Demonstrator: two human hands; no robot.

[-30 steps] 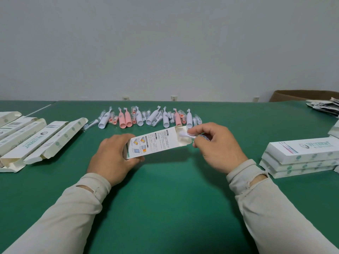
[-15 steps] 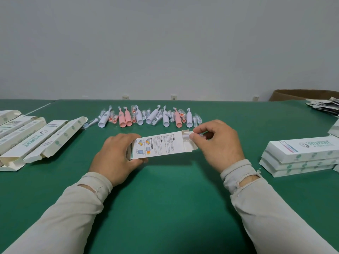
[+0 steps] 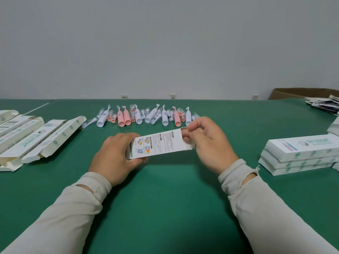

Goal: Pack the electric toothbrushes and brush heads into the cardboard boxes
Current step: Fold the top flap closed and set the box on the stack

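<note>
The green table (image 3: 165, 208) ran wide and bare in front of the person, from the near edge up to the two forearms, and its far edge met the grey wall. Its left and right margins were crowded.

Above that open middle, the cardboard box (image 3: 157, 144) was held off the surface, printed back face up, lying roughly left to right. The left hand (image 3: 117, 154) gripped its left end, fingers curled over the top and thumb beneath. The right hand (image 3: 207, 142) was at the open right end, fingertips pinched at the end flap (image 3: 188, 146); whether anything lay between the fingers could not be made out.

Beyond the hands, a row of white and pink toothbrushes (image 3: 143, 117) mixed with wrapped brush heads (image 3: 111, 119) lay across the far part of the table, just behind the right hand's knuckles. To the left sat a fan of open empty boxes (image 3: 36, 138), well apart from the left hand. To the right, a stack of closed boxes (image 3: 300, 154) stood near the right sleeve, with loose leaflets (image 3: 324, 105) and a brown carton (image 3: 293, 92) at the far right corner.
</note>
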